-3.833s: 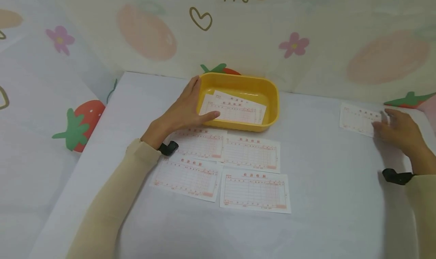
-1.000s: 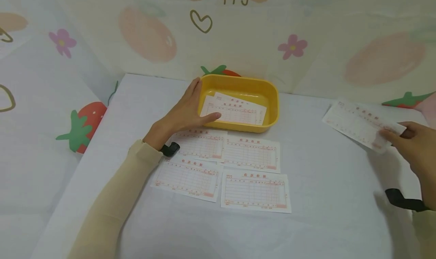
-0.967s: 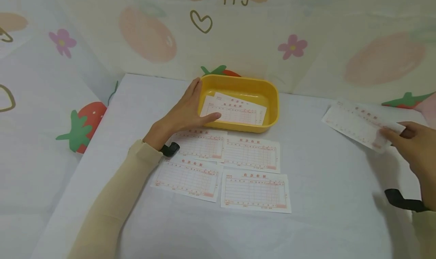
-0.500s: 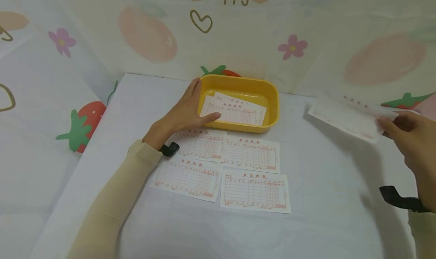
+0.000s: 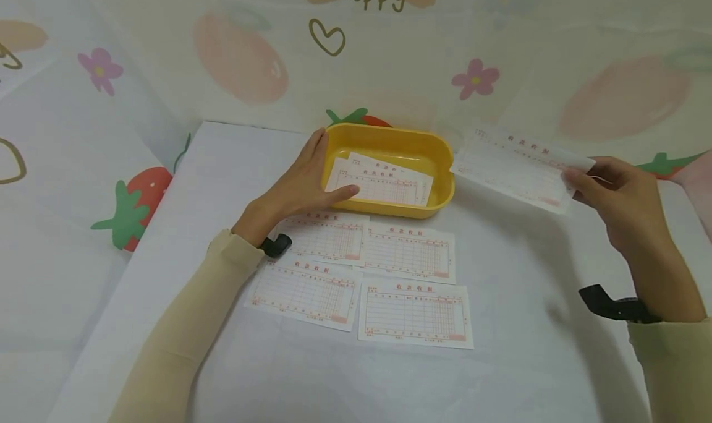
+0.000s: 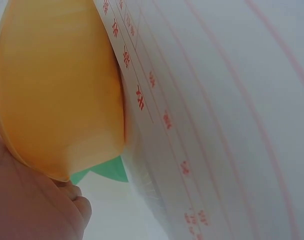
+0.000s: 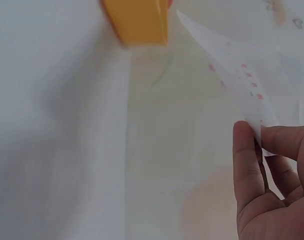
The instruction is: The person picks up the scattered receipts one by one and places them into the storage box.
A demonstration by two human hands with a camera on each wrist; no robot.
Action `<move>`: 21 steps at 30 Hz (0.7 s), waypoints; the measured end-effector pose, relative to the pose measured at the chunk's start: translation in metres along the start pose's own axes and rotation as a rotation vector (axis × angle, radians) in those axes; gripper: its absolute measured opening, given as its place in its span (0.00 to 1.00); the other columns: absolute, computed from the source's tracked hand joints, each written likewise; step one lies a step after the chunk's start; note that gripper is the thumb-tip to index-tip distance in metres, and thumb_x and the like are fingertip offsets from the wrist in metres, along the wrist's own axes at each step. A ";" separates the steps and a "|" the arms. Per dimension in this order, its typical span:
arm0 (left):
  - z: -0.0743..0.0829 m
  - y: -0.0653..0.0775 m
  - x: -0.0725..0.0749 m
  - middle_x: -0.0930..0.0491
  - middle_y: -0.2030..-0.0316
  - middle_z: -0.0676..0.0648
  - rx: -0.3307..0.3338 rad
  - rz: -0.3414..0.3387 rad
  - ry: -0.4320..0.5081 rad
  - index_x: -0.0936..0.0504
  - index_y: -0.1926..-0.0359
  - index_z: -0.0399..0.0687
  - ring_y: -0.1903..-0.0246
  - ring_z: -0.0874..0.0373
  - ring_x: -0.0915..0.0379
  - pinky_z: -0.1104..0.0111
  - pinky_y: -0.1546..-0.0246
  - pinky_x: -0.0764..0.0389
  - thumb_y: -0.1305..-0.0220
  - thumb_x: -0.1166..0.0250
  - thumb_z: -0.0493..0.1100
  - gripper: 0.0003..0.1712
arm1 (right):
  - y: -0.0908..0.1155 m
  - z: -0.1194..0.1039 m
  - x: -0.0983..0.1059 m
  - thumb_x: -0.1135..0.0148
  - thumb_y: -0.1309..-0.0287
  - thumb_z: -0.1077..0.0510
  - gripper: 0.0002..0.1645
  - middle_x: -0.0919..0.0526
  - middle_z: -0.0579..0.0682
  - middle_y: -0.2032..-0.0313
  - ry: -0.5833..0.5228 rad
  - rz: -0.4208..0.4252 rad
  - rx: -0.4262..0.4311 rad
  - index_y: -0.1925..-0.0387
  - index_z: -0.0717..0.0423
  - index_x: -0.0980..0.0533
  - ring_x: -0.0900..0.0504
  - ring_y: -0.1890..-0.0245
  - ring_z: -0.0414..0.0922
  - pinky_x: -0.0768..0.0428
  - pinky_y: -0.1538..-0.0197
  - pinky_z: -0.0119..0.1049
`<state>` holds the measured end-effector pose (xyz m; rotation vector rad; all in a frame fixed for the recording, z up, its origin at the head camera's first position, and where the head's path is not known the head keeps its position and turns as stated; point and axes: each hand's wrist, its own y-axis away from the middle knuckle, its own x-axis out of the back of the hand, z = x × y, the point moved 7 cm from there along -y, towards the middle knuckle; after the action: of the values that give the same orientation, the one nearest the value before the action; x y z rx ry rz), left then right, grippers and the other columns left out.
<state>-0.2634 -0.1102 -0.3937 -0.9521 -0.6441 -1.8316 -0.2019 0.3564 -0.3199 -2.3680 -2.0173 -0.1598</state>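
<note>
My left hand (image 5: 300,185) holds the left end of a yellow plastic basin (image 5: 389,210), its fingers along the outer side and the thumb over the front rim. Two overlapping receipt slips, printed in red, lie inside the basin; the upper slip (image 5: 378,187) partly covers the other. My right hand (image 5: 623,194) pinches another receipt slip (image 5: 514,166) by its right edge between thumb and fingers. That slip is raised above the table, its left corner near the basin's right rim. In the right wrist view the held slip (image 7: 242,75) bends slightly.
Several receipt slips lie in front of the basin, among them a front right slip (image 5: 416,315) and a front left slip (image 5: 303,293). My left wrist is over a back left slip (image 5: 328,237). A patterned cloth wall (image 5: 389,64) stands behind the white table (image 5: 417,386).
My right hand took up a slip from the right side of the table, raised it and carried it left towards the basin. My left hand stays in place on the basin.
</note>
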 end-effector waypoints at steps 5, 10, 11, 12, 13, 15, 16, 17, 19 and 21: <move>-0.001 0.001 0.000 0.73 0.13 0.43 0.004 -0.001 -0.002 0.73 0.14 0.47 0.13 0.46 0.67 0.49 0.14 0.51 0.37 0.37 0.77 0.74 | -0.009 -0.005 -0.033 0.23 0.40 0.62 0.07 0.12 0.40 0.60 0.019 -0.082 0.003 0.60 0.54 0.13 0.13 0.65 0.36 0.12 0.60 0.23; -0.001 0.001 0.001 0.73 0.13 0.43 0.004 -0.003 -0.003 0.72 0.15 0.45 0.13 0.46 0.68 0.50 0.14 0.52 0.37 0.37 0.77 0.74 | -0.018 -0.007 -0.069 0.25 0.37 0.56 0.10 0.13 0.39 0.58 0.165 -0.139 0.029 0.55 0.53 0.14 0.13 0.62 0.36 0.12 0.58 0.23; -0.001 0.001 0.000 0.73 0.13 0.43 0.003 -0.004 -0.002 0.72 0.15 0.45 0.13 0.46 0.68 0.50 0.14 0.52 0.37 0.37 0.77 0.74 | -0.020 -0.007 -0.076 0.26 0.35 0.55 0.11 0.13 0.38 0.58 0.206 -0.150 0.034 0.54 0.53 0.15 0.13 0.61 0.36 0.13 0.57 0.22; -0.001 0.001 0.000 0.73 0.13 0.43 0.002 -0.003 -0.001 0.72 0.15 0.45 0.13 0.46 0.68 0.50 0.14 0.52 0.37 0.37 0.77 0.74 | -0.022 -0.006 -0.083 0.26 0.34 0.54 0.12 0.13 0.37 0.57 0.240 -0.163 0.032 0.53 0.53 0.16 0.13 0.61 0.35 0.13 0.57 0.22; -0.001 0.001 0.000 0.72 0.13 0.42 0.002 -0.002 0.001 0.72 0.14 0.44 0.13 0.46 0.68 0.50 0.14 0.51 0.37 0.37 0.77 0.74 | -0.024 -0.005 -0.090 0.27 0.34 0.53 0.13 0.14 0.37 0.57 0.264 -0.176 0.029 0.52 0.53 0.16 0.13 0.61 0.34 0.13 0.56 0.22; -0.001 0.000 0.000 0.73 0.13 0.43 0.001 -0.002 0.000 0.72 0.15 0.44 0.13 0.46 0.69 0.50 0.14 0.52 0.37 0.37 0.77 0.74 | -0.028 -0.004 -0.105 0.28 0.32 0.52 0.16 0.15 0.35 0.55 0.325 -0.201 0.025 0.49 0.54 0.17 0.13 0.60 0.33 0.13 0.55 0.22; -0.001 0.000 0.000 0.73 0.13 0.43 0.003 -0.001 0.002 0.72 0.15 0.43 0.13 0.46 0.69 0.50 0.14 0.52 0.37 0.37 0.77 0.74 | -0.029 -0.003 -0.112 0.29 0.32 0.51 0.18 0.15 0.35 0.55 0.349 -0.213 0.026 0.47 0.56 0.18 0.13 0.60 0.33 0.13 0.54 0.21; -0.001 0.000 0.000 0.73 0.13 0.43 0.004 0.000 0.003 0.71 0.15 0.43 0.13 0.47 0.69 0.50 0.14 0.52 0.37 0.37 0.77 0.74 | -0.030 -0.003 -0.120 0.29 0.31 0.51 0.20 0.15 0.36 0.54 0.365 -0.224 0.028 0.45 0.58 0.19 0.13 0.59 0.33 0.14 0.54 0.21; -0.002 0.001 0.000 0.73 0.13 0.43 0.005 -0.001 0.005 0.71 0.15 0.43 0.13 0.47 0.70 0.50 0.14 0.52 0.37 0.37 0.77 0.74 | -0.031 -0.003 -0.134 0.31 0.30 0.50 0.23 0.16 0.40 0.51 0.401 -0.243 0.035 0.42 0.60 0.20 0.14 0.59 0.33 0.14 0.53 0.20; -0.002 0.001 0.000 0.74 0.13 0.43 0.006 -0.006 0.002 0.71 0.15 0.42 0.13 0.47 0.70 0.51 0.13 0.53 0.37 0.38 0.77 0.74 | -0.031 -0.002 -0.147 0.32 0.29 0.50 0.24 0.15 0.45 0.49 0.438 -0.259 0.043 0.40 0.61 0.20 0.14 0.58 0.33 0.14 0.53 0.20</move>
<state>-0.2633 -0.1121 -0.3947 -0.9457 -0.6515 -1.8352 -0.2559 0.2172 -0.3332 -1.8287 -2.0604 -0.5760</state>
